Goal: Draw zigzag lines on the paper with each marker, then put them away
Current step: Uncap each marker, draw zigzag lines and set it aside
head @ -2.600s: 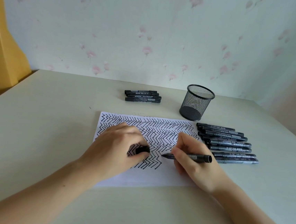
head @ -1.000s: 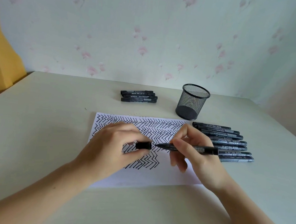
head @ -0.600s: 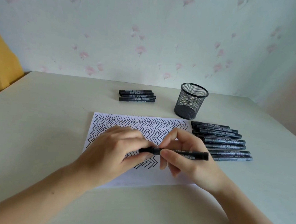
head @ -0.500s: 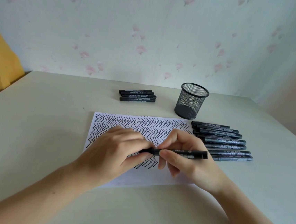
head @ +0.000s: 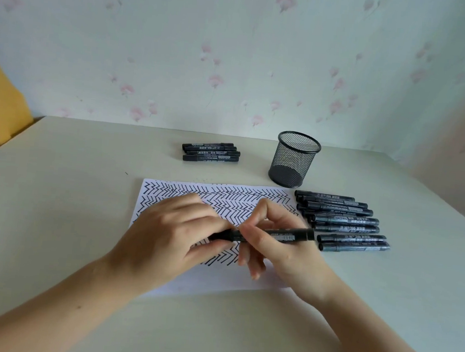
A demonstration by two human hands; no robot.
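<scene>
Both hands meet over the paper point(head: 223, 200), which lies flat on the counter point(head: 52, 201) and is covered with black zigzag rows over most of its far part. The right hand point(head: 283, 254) holds the marker point(head: 274, 234) roughly level, thumb and forefinger curled round the middle of its barrel, the other fingers hanging loose below. The left hand point(head: 168, 240) pinches the marker's near end, where the cap appears to sit between thumb and forefinger; whether the cap is fully seated cannot be told, as the fingers cover the joint.

The marker looks like a light, stiff plastic tube with a smooth, somewhat slick surface. It should take a firm pinch without harm, and the best hold is at mid-barrel, on the printed label, where it balances; the cap end is better squeezed along the marker's axis so it clicks home. Being round, it would likely roll if set down carelessly.

Just right of the paper lies a row of markers point(head: 343, 220), parallel and touching one another. Beyond the paper's far edge sit four more markers point(head: 211, 151) in a tight group, and the mesh cup point(head: 295, 159) stands upright beyond the paper's far right corner, apparently with nothing in it. The paper itself is thin and limp and would shift easily under a dragging hand.
</scene>
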